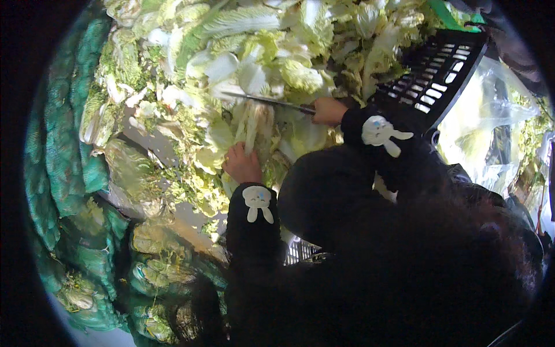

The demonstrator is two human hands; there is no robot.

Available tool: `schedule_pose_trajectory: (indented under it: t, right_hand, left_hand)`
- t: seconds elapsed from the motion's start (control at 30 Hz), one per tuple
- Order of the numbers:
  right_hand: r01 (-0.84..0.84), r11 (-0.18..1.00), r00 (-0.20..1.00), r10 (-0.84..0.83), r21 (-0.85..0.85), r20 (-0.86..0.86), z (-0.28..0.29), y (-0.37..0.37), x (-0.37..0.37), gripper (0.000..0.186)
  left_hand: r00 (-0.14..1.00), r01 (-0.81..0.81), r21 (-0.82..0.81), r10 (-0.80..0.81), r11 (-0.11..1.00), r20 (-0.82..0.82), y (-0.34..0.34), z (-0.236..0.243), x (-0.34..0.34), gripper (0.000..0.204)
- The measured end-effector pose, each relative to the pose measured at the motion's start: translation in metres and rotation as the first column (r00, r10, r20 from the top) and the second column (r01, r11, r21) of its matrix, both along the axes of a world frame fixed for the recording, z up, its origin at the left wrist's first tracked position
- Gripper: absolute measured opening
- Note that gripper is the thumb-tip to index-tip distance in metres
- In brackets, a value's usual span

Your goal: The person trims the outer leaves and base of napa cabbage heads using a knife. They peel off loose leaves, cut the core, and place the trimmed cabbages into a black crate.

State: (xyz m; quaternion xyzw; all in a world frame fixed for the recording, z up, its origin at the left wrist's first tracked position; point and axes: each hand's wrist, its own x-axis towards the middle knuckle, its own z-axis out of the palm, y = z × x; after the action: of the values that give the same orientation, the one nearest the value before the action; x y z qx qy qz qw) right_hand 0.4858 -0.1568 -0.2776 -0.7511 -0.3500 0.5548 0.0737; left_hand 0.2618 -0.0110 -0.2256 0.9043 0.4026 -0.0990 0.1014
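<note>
My right hand (329, 111) is closed round the handle of a long knife (263, 100). Its blade points left and lies across the top end of a pale, elongated napa cabbage (250, 124). Lower down, my left hand (243, 165) grips that cabbage near its nearer end; part of the cabbage is hidden by the fingers. Whether the blade has cut in, I cannot tell. Both sleeves are black with a white rabbit patch. Loose cabbage leaves (243, 20) are heaped around and beyond the hands.
A black slotted plastic crate (457, 66) stands tilted at the right, beside clear plastic sheeting (488, 121). Green mesh sacks (63, 144) line the left side, with bagged cabbages (153, 272) at the lower left. A dark rounded shape (326, 191) blocks the view below the hands.
</note>
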Motion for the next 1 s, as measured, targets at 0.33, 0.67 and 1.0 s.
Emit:
schedule_pose_trajectory:
  t: [0.33,0.67,1.0]
  right_hand:
    - [0.238,0.97,0.97,-0.235,0.056,-0.054,0.076,-0.037,0.022,0.03]
    - [0.377,0.917,0.924,-0.363,0.127,-0.125,0.056,-0.053,0.007,0.027]
    - [0.24,0.966,0.965,-0.248,-0.091,-0.088,0.053,-0.029,0.006,0.028]
  left_hand:
    - [0.966,0.244,0.274,-0.206,0.93,-0.158,0.021,0.041,-0.016,0.015]
    - [0.986,0.076,0.525,-0.142,0.848,0.086,0.085,0.05,-0.002,0.047]
    - [0.998,-0.051,-0.57,0.031,0.82,-0.045,0.067,-0.044,0.024,0.059]
